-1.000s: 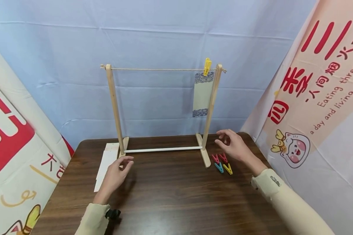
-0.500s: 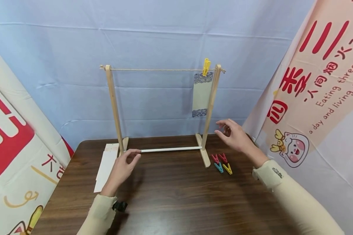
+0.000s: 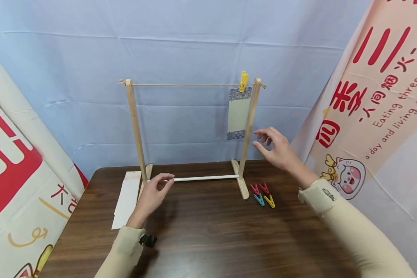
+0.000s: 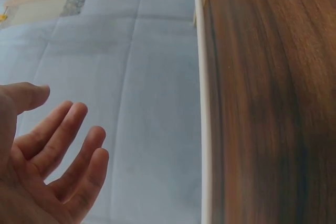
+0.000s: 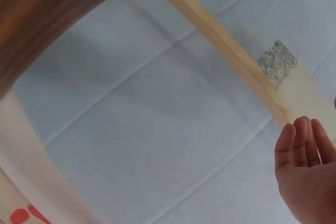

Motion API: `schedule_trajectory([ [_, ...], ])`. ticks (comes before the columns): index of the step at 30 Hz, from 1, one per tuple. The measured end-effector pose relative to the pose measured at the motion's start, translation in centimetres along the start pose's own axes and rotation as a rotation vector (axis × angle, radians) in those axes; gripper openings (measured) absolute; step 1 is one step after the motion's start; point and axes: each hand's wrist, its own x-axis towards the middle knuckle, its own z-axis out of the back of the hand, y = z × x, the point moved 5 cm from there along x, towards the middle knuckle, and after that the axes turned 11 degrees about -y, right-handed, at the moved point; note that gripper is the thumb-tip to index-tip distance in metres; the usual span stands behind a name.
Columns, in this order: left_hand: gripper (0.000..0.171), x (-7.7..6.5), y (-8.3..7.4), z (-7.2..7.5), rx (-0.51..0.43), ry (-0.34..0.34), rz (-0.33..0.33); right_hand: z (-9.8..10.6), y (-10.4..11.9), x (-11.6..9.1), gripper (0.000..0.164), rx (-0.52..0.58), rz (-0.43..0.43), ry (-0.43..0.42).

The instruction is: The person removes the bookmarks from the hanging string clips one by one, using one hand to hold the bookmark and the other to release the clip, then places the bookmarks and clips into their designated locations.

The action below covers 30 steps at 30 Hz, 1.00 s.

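Note:
My left hand (image 3: pixel 155 194) hovers in front of the lower left of a wooden frame, fingers loosely bent and holding nothing; its palm and separated fingers show in the left wrist view. The white crossbar (image 3: pixel 205 178) passes behind its fingertips in the head view. My right hand (image 3: pixel 277 150), also holding nothing, is raised just right of the frame's right post (image 3: pixel 250 127), thumb and fingers apart. A card with blue patterned ends (image 3: pixel 239 114) hangs from the string (image 3: pixel 187 85) by a yellow clothespin (image 3: pixel 243 81).
Several loose clothespins (image 3: pixel 258 199), red, blue and yellow, lie on the brown table (image 3: pixel 208 239) by the frame's right foot (image 3: pixel 242 189). White cards (image 3: pixel 126 200) lie overlapped beside the left foot. A pale blue cloth (image 3: pixel 187 42) hangs behind, with printed banners (image 3: pixel 365 96) at the sides.
My left hand has moved right and slightly up, away from the white cards and across the crossbar in view. My right hand has risen along the right post. The clipped card hangs as before.

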Motion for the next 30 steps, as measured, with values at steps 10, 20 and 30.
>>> schedule_trajectory([
  [10, 0.026, 1.2, -1.4, -0.7, -0.001, 0.024, -0.025, 1.0, 1.4, 2.9, 0.034, 0.014, 0.087, -0.051],
  [20, 0.035, 2.6, -2.5, -2.2, -0.052, 0.078, -0.045, 1.8, 2.0, 5.1, 0.034, 0.009, 0.105, -0.055],
  [30, 0.038, 3.9, -3.9, -3.8, -0.053, 0.109, -0.05, 2.5, 2.6, 6.8, 0.035, -0.016, 0.16, -0.06],
])
